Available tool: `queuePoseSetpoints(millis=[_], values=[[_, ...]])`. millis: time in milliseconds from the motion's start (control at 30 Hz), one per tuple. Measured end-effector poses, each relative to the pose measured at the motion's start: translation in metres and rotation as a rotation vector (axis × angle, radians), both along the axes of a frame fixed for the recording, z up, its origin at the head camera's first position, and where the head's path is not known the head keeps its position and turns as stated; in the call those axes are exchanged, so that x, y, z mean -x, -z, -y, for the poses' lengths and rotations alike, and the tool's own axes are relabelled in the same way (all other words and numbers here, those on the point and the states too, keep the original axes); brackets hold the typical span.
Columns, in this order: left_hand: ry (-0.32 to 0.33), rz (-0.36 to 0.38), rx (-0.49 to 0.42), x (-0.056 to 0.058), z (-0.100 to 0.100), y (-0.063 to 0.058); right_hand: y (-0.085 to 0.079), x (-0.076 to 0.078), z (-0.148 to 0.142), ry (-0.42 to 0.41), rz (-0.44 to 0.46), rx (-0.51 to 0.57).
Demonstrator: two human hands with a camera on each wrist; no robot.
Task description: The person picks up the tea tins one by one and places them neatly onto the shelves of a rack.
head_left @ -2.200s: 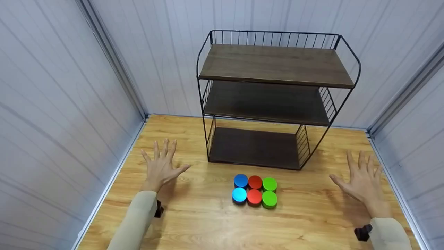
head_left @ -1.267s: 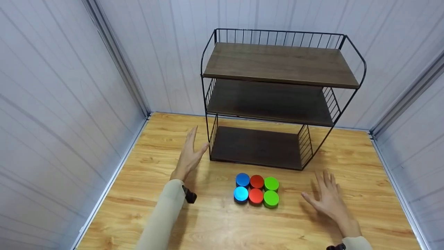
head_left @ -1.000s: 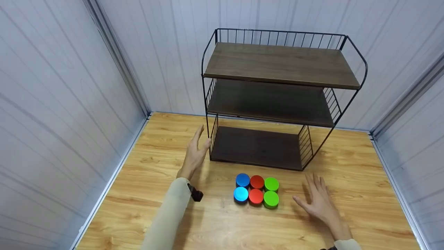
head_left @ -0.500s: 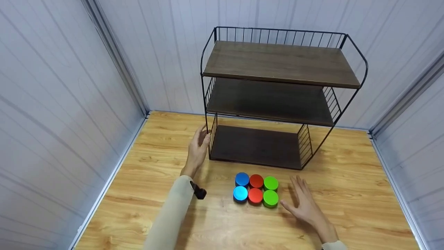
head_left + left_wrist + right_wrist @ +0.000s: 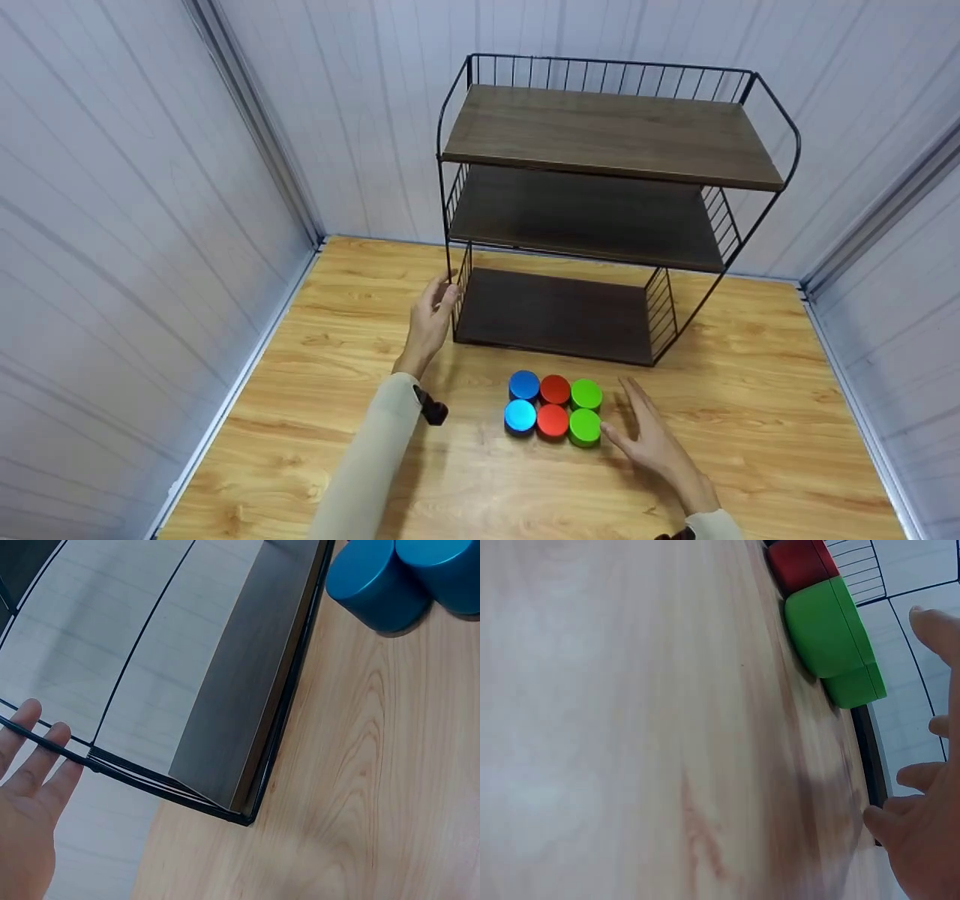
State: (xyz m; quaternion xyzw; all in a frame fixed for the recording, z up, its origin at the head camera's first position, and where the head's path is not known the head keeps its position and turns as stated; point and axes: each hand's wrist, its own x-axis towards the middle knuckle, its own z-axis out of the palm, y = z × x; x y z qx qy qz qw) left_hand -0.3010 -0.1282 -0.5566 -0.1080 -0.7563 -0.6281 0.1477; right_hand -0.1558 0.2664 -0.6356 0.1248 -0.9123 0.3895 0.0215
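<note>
My left hand (image 5: 429, 319) is at the left front post of a black wire shelf rack (image 5: 611, 135). Its thumb lies by the post; in the left wrist view the fingers (image 5: 56, 736) pass behind the black rod. In front of the rack, small round cylinders stand in two rows: blue (image 5: 520, 416), red (image 5: 553, 421) and green (image 5: 585, 427), a pair of each, touching or nearly so. Right of the green pair is my right hand (image 5: 651, 442), fingers extended and thumb apart, its thumb tip close to the nearer green one. It holds nothing.
The rack has three dark wooden boards, the lowest (image 5: 555, 315) near the floor-like wood surface (image 5: 315, 420). White panel walls (image 5: 135, 225) stand on the left, at the back and on the right. Black devices (image 5: 431, 409) are strapped to the wrists.
From a spread pose at the left, my left hand has come to the rack's post and bent its fingers round it. My right hand has moved left, up beside the green cylinders, which stay put.
</note>
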Motion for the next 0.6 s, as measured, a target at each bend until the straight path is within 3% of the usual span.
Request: queuePoseSetpoints(millis=[600], values=[[-0.027, 0.051, -0.029, 0.004, -0.001, -0.006, 0.001, 0.028, 0.006, -0.036, 0.061, 0.197]])
